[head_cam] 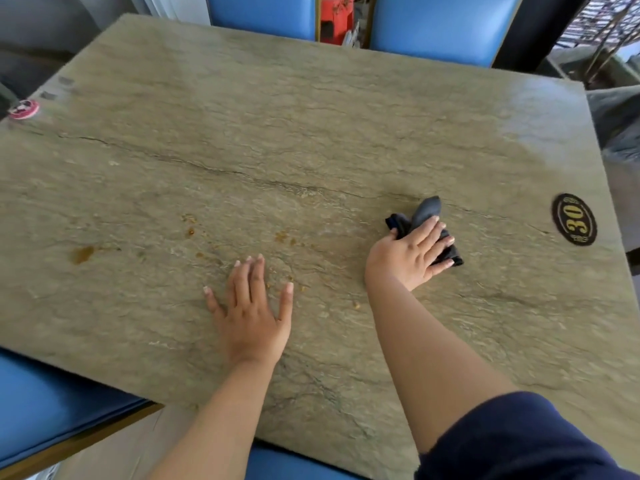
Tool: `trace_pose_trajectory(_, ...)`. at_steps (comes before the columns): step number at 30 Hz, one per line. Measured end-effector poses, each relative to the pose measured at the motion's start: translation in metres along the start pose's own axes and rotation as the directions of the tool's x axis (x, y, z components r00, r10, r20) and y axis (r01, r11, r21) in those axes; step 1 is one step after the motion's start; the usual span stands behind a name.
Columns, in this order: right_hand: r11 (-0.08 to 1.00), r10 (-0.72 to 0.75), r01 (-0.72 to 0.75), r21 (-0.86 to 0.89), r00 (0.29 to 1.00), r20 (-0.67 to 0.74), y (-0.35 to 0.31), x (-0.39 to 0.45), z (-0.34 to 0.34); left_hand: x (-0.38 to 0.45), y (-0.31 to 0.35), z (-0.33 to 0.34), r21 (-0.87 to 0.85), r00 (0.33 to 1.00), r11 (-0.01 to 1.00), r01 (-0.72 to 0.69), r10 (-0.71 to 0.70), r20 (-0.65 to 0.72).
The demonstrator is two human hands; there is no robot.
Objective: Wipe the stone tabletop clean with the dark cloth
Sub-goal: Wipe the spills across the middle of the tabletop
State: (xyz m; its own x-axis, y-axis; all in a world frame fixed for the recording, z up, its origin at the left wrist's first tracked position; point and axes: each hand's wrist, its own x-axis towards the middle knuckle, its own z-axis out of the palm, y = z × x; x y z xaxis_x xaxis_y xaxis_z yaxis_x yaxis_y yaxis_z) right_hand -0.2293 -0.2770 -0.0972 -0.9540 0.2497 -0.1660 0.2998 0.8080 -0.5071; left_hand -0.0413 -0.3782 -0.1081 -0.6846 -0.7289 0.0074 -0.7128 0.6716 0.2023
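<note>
The right hand [410, 252] presses the bunched dark cloth [424, 220] flat under spread fingers; the left hand [252, 306] braces open-palmed on the grey-green veined stone tabletop [277, 116], beside orange-brown spills [82, 253].

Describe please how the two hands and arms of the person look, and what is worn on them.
Both forearms are bare. The left hand and right hand wear no gloves or visible rings, and the nails look pale. A dark navy sleeve covers the right upper arm only; no left sleeve shows.
</note>
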Motion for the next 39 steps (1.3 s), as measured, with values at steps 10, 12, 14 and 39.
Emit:
trace_pose_trajectory(10, 0.658, -0.75, 0.679, 0.325, 0.555, 0.36, -0.016, -0.052, 0.006, 0.0, 0.001, -0.004, -0.006, 1.0, 1.0, 0.001, -0.001, 0.005)
trace_pose_trajectory(12, 0.632, -0.775, 0.582, 0.511, 0.488, 0.402, -0.016, -0.058, -0.002, 0.0, 0.001, -0.004, -0.011, 1.0, 1.0, 0.006, -0.006, -0.003)
trace_pose_trajectory(14, 0.668, -0.734, 0.558, 0.492, 0.602, 0.315, -0.018, -0.045, -0.003, 0.0, 0.0, -0.005, -0.015, 1.0, 1.0, 0.004, -0.004, -0.003)
trace_pose_trajectory(39, 0.792, -0.548, 0.61, -0.032, 0.732, 0.404, -0.158, -0.075, 0.1, 0.095, -0.161, -0.029, -0.055, 0.971, 0.97, -0.238, 0.236, -0.044)
